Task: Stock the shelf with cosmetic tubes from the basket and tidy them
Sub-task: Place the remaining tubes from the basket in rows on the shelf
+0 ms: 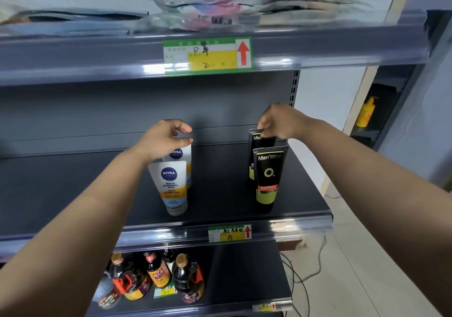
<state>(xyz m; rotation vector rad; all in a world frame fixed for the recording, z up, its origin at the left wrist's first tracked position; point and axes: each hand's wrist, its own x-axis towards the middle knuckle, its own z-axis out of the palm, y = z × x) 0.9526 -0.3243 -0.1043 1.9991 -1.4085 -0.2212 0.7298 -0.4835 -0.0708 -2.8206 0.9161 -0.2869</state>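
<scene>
Two white Nivea tubes stand cap-down on the dark middle shelf [220,209]: a front tube [171,184] and a rear tube [182,156] right behind it. My left hand [163,140] hovers over the rear tube's top, fingers loosely curved, holding nothing that I can see. To the right stand two black-and-green Men tubes, a front one [267,177] and a rear one [259,140]. My right hand [278,123] pinches the top edge of the rear black tube. No basket is in view.
The upper shelf [97,54] carries flat plastic-wrapped packets and a green-yellow price tag [208,56]. Dark sauce bottles [156,275] fill the lower shelf. At the far right a yellow pump bottle [367,112] sits on another rack; cables lie on the tiled floor.
</scene>
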